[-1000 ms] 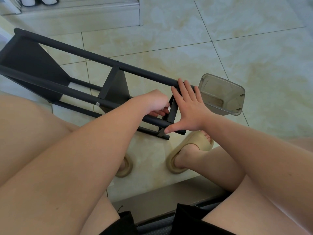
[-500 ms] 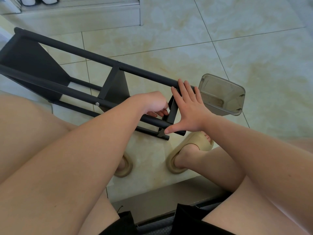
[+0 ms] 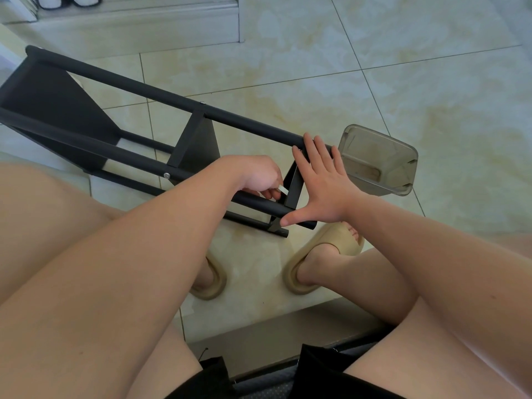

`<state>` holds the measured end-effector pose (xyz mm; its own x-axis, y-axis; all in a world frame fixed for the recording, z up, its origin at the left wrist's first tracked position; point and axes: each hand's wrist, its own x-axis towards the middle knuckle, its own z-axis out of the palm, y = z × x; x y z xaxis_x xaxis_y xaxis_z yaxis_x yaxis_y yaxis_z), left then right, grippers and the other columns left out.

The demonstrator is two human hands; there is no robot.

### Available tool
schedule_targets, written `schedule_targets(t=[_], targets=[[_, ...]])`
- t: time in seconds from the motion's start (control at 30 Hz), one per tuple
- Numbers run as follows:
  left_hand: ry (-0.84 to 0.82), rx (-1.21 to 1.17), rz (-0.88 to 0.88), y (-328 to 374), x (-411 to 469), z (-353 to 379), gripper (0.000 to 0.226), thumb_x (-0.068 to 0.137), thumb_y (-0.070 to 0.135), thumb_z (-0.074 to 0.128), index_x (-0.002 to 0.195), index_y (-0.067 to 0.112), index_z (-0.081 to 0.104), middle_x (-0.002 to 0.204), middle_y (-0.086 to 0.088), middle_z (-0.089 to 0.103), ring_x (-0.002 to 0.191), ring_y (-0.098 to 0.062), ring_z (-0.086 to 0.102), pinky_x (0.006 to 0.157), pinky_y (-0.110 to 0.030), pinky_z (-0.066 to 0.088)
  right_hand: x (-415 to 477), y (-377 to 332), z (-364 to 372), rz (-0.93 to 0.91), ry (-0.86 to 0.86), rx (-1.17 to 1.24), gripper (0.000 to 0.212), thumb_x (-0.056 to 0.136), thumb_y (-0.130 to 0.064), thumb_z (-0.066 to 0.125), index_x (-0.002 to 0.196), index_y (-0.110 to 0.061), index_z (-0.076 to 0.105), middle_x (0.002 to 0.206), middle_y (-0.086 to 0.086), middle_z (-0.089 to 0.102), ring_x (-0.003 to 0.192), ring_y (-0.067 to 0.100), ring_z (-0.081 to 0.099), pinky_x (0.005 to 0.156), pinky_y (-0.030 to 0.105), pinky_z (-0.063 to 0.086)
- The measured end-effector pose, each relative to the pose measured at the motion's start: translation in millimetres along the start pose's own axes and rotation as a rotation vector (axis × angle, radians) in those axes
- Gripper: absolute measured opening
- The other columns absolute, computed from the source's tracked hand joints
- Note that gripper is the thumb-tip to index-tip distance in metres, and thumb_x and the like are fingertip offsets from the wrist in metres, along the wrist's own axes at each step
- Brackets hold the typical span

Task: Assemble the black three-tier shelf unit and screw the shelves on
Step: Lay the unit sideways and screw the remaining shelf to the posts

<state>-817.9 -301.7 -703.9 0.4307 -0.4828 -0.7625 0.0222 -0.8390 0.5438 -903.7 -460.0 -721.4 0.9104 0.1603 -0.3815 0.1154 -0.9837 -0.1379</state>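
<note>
Head view, and the job sat at the last tier. The black shelf unit (image 3: 198, 151) lay on its side on the tiled floor (image 3: 403, 67), just ahead of the seated person's knees. Its far shelf and middle shelf looked already fixed, with a screw head (image 3: 166, 175) showing on the near pole. The end shelf (image 3: 295, 182) was the one being fastened, by my reading.

The left hand (image 3: 256, 177) was curled, pinching a small pale tool (image 3: 283, 190) right against that end shelf, beside the near pole. Whether it was a key or a driver, too small to tell. The right hand (image 3: 322, 185) was flat and spread, palm pressed on the outer face of the end shelf. Its fingertips reached the far pole and its thumb lay along the near one, bracing the panel.

The next move probably called for steady turns of the tool while the brace held the holes in line. A smoky plastic box (image 3: 377, 159) sat just beyond the right hand.
</note>
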Motion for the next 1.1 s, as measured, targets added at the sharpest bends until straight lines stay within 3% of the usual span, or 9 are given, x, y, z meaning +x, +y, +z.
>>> schedule_targets(t=[0.27,0.47,0.6,0.77,0.83,0.9,0.97,1.03,1.1], targets=[[-0.061,0.259,0.062,-0.3,-7.2,-2.5,0.025,0.102,0.012,0.048,0.113,0.003,0.068,0.118,-0.011,0.070,0.114,-0.029,0.062,0.106,-0.043,0.044,1.2,1.3,1.3,-0.003,0.013,-0.002,0.154,0.047,-0.108,0.034,0.160,-0.013,-0.011,0.164,0.013,-0.029,0.150,0.030,-0.029,0.119,0.050,-0.019],[-0.060,0.415,0.073,1.8,-10.8,-5.0,0.025,0.101,0.015,0.048,0.118,0.011,0.066,0.095,0.004,0.058,0.094,-0.020,0.049,0.084,-0.030,0.038,1.3,2.8,1.0,-0.006,0.012,0.002,0.154,0.047,-0.107,0.035,0.160,-0.012,-0.011,0.163,0.013,-0.029,0.150,0.031,-0.029,0.119,0.051,-0.018],[-0.072,0.445,0.067,1.0,-10.7,-4.0,0.028,0.102,0.014,0.047,0.120,0.002,0.064,0.120,-0.010,0.063,0.101,-0.026,0.054,0.084,-0.031,0.038,1.1,2.8,0.9,-0.006,0.013,0.006,0.154,0.048,-0.106,0.038,0.160,-0.012,-0.011,0.164,0.013,-0.029,0.151,0.031,-0.028,0.121,0.052,-0.017],[-0.059,0.451,0.041,3.8,-13.2,-3.4,0.030,0.101,0.014,0.047,0.121,-0.001,0.064,0.125,-0.013,0.062,0.098,-0.025,0.051,0.084,-0.032,0.038,0.9,3.0,1.1,-0.010,0.017,0.006,0.154,0.049,-0.104,0.042,0.160,-0.012,-0.012,0.163,0.013,-0.030,0.150,0.030,-0.029,0.121,0.052,-0.018],[-0.048,0.500,0.009,5.4,-12.8,-2.0,0.027,0.101,0.013,0.046,0.112,-0.002,0.066,0.119,-0.016,0.063,0.096,-0.027,0.053,0.083,-0.033,0.040,0.7,2.9,1.0,-0.010,0.015,0.010,0.154,0.049,-0.104,0.043,0.160,-0.013,-0.013,0.163,0.012,-0.031,0.150,0.030,-0.029,0.121,0.051,-0.018],[-0.009,0.589,-0.057,6.9,-14.5,-1.7,0.023,0.099,0.009,0.043,0.086,0.002,0.061,0.095,-0.014,0.060,0.086,-0.029,0.054,0.080,-0.037,0.043,0.5,4.1,-0.7,-0.012,0.018,0.015,0.153,0.050,-0.102,0.046,0.160,-0.013,-0.012,0.163,0.012,-0.030,0.150,0.030,-0.029,0.121,0.051,-0.017],[0.099,0.619,-0.114,6.2,-17.7,-7.3,0.017,0.097,0.009,0.046,0.086,0.005,0.058,0.087,-0.008,0.057,0.087,-0.029,0.058,0.079,-0.036,0.046,1.4,6.9,-4.3,-0.021,0.021,0.020,0.151,0.053,-0.100,0.052,0.160,-0.013,-0.010,0.164,0.012,-0.028,0.151,0.029,-0.028,0.122,0.050,-0.017],[0.254,0.549,-0.155,2.6,-19.5,-19.4,0.019,0.096,0.014,0.051,0.108,0.008,0.064,0.107,-0.009,0.063,0.107,-0.032,0.061,0.090,-0.040,0.050,3.1,11.9,-9.4,-0.023,0.021,0.030,0.147,0.057,-0.095,0.058,0.160,-0.014,-0.009,0.165,0.010,-0.027,0.152,0.027,-0.027,0.123,0.049,-0.015],[0.429,0.499,-0.165,-2.5,-19.7,-34.2,0.029,0.094,0.014,0.047,0.119,0.013,0.061,0.125,-0.009,0.058,0.120,-0.036,0.050,0.096,-0.046,0.042,5.1,19.8,-15.8,0.000,0.008,0.088,0.138,0.066,-0.083,0.067,0.161,-0.017,-0.008,0.165,0.004,-0.027,0.152,0.023,-0.025,0.125,0.047,-0.008]])
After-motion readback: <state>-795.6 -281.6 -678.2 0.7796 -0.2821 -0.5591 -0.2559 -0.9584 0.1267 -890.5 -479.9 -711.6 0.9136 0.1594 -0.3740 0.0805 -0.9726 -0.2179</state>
